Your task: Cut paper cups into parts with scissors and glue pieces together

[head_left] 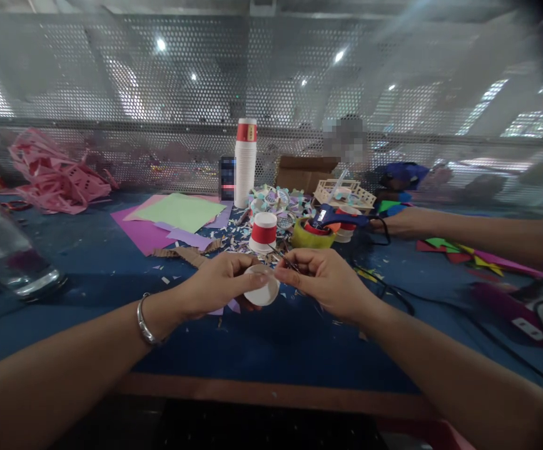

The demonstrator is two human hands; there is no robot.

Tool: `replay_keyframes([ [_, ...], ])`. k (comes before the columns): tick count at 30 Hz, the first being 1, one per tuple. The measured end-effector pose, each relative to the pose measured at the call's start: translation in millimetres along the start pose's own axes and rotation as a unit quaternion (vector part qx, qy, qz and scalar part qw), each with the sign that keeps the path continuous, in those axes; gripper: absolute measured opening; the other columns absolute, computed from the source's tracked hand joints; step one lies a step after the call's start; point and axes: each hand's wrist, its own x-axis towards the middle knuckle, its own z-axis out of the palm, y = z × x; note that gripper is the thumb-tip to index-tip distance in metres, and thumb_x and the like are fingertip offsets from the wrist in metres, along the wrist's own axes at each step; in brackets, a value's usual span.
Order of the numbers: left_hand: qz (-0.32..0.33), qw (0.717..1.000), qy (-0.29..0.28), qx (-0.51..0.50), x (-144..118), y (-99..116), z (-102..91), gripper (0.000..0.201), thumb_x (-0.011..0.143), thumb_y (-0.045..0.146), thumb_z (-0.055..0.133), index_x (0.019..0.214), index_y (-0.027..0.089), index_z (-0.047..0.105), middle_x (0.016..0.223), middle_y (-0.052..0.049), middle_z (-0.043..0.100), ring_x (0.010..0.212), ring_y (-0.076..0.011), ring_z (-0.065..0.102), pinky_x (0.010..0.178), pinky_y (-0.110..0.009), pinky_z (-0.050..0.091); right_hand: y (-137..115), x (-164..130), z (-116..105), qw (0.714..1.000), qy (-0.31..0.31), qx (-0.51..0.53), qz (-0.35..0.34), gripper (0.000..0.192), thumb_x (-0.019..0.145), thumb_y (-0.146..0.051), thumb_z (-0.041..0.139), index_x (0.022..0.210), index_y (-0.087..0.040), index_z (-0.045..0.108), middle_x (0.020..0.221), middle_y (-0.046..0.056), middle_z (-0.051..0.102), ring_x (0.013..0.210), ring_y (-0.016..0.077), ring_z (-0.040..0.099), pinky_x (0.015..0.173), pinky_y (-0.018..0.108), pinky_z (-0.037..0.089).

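My left hand is closed around a small white paper cup, its opening tilted towards me and the thumb over its rim. Pinched in my right hand is a thin dark pointed tool, its tip pointing up and left; the fingers hide its handle, so I cannot make out its exact kind. The fingertips of my right hand are close to the cup's right rim. Just beyond both hands, a red-and-white paper cup stands upside down on the table.
A tall stack of paper cups rises at the back. A blue glue gun rests on a yellow tape roll. From the right reaches another person's arm. Coloured paper, pink strips, a glass jar and cables lie around.
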Motion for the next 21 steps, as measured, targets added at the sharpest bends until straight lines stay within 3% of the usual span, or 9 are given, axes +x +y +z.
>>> replay_keyframes([
  [8, 0.007, 0.999, -0.019, -0.035, -0.2, -1.8, -1.1, 0.028, 0.085, 0.040, 0.074, 0.088, 0.013, 0.068, 0.078, -0.004, 0.070, 0.064, -0.0125, 0.066, 0.059, -0.024, 0.055, 1.6, -0.8, -0.6, 0.999, 0.000, 0.036, 0.011, 0.035, 0.081, -0.051, 0.078, 0.081, -0.017, 0.067, 0.060, -0.006, 0.047, 0.052, 0.0078, 0.038, 0.047, 0.023, 0.025],
  [16, 0.078, 0.997, -0.009, -0.003, -0.3, -1.1, -1.9, 0.023, 0.084, 0.034, 0.075, 0.095, 0.015, 0.070, 0.084, -0.003, 0.068, 0.074, -0.0114, 0.059, 0.067, -0.023, 0.047, -4.0, -1.7, -1.5, 0.999, 0.004, 0.042, -0.001, 0.037, 0.080, -0.054, 0.077, 0.083, -0.020, 0.067, 0.062, -0.005, 0.051, 0.050, 0.0076, 0.038, 0.046, 0.024, 0.030],
  [21, 0.083, 0.996, -0.003, 0.019, 0.8, -0.7, -1.0, 0.024, 0.080, 0.034, 0.077, 0.093, 0.015, 0.069, 0.083, -0.002, 0.067, 0.074, -0.0121, 0.057, 0.067, -0.024, 0.045, -3.0, -0.9, -2.3, 0.999, 0.002, 0.044, -0.008, 0.037, 0.081, -0.054, 0.077, 0.083, -0.019, 0.066, 0.068, -0.003, 0.053, 0.052, 0.0073, 0.043, 0.046, 0.023, 0.030],
])
